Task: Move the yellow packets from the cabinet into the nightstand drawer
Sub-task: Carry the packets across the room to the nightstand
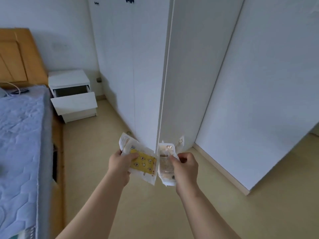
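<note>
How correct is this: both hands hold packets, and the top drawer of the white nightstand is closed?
One thing is wrong: the top drawer of the nightstand is pulled open, not closed, as the head view shows. The left hand holds a yellow packet and the right hand a pale packet.

This is a bedroom in a home. There is a bed with a soft blue quilted mattress (19,135) and a brown wooden headboard (17,56). A small white nightstand (69,78) stands beside it, near a tall white cabinet (131,66).
</note>
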The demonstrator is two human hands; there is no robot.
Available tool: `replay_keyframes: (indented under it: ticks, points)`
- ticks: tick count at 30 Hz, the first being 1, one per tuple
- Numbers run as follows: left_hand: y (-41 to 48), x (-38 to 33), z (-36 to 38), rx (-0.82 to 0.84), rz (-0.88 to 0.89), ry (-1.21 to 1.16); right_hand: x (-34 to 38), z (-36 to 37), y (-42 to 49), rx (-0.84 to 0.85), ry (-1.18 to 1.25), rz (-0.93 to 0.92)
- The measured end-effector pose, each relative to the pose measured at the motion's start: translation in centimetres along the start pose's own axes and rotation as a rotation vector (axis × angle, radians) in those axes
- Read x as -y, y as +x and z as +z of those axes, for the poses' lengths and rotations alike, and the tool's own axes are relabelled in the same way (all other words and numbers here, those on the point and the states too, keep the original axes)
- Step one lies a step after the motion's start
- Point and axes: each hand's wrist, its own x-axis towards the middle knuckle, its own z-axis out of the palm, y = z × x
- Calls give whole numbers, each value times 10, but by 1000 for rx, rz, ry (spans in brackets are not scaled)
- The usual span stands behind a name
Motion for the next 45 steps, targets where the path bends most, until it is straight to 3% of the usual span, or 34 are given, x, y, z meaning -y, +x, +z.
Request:
replay_keyframes:
  ticks: [11,18,25,32,45]
  points:
    - [225,-114,27,-259,78,-74,50,212,216,330,-87,-29]
    - [334,-173,4,-449,69,-163,67,343,287,525,-148,-8]
    - [473,-240,-48,-518,50,-247,65,509,356,614,-218,-11]
    - [633,-361,-123,-532,91,-306,100,710,410,672,-205,-24]
    - [880,-483,-200,-630,62,-313,104,983,532,761,-277,5]
